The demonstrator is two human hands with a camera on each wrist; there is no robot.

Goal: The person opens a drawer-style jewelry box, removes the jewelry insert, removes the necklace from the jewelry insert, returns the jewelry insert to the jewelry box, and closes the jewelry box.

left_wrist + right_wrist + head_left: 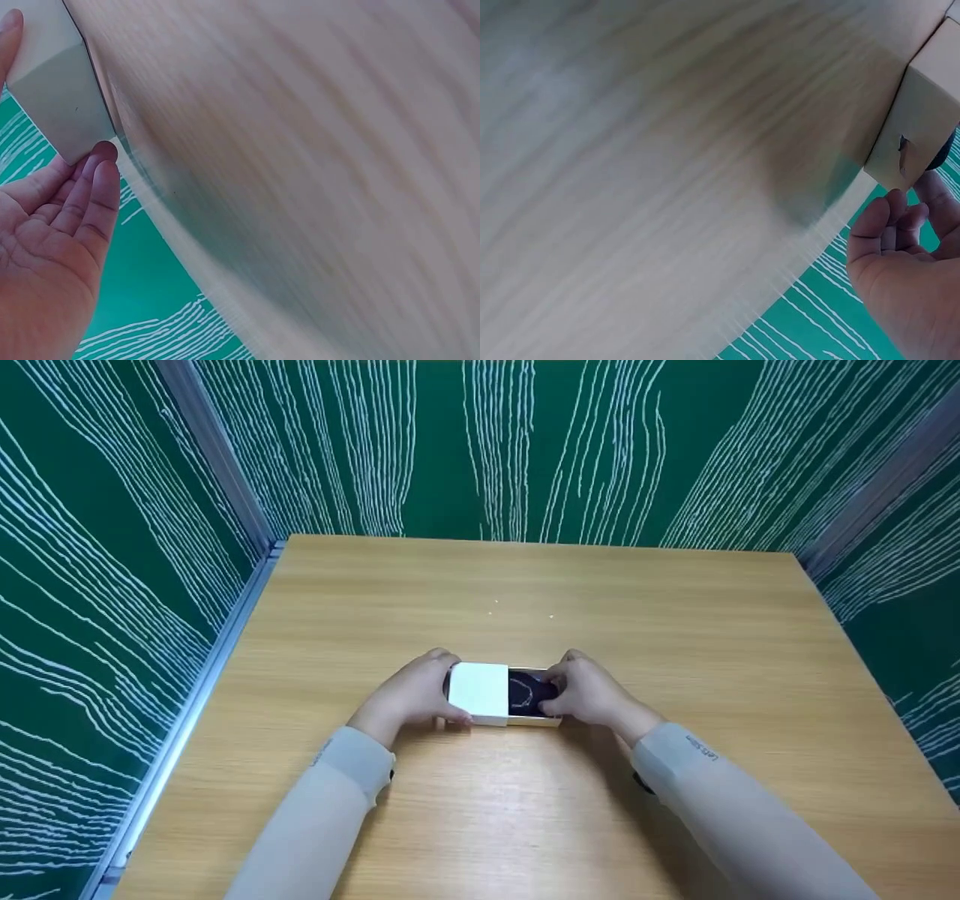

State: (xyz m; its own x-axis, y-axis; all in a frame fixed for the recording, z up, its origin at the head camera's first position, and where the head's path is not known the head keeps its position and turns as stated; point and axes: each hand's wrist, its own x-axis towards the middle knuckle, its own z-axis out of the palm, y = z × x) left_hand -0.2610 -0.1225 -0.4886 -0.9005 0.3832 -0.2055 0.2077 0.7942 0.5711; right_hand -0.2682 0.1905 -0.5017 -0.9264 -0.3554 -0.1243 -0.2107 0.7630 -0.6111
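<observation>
A small box lies on the table, its white sleeve [478,694] to the left and its light brown inner tray [534,721] drawn partway out to the right. Inside the tray is a dark, smooth object [525,694] with a curved pale line on top; the sleeve hides its left part. My left hand [416,690] grips the sleeve by its left end, thumb along the near edge. At the tray's right end, my right hand [592,690] pinches the dark object between thumb and forefinger. In the right wrist view, its other fingers curl beside the tray's end wall [904,146], which has a small slot.
The wooden table [525,810] carries a few tiny pale specks beyond the box. Green panels [442,450] with white wavy lines stand along the back and both sides. A metal rail [202,690] runs along the left table edge.
</observation>
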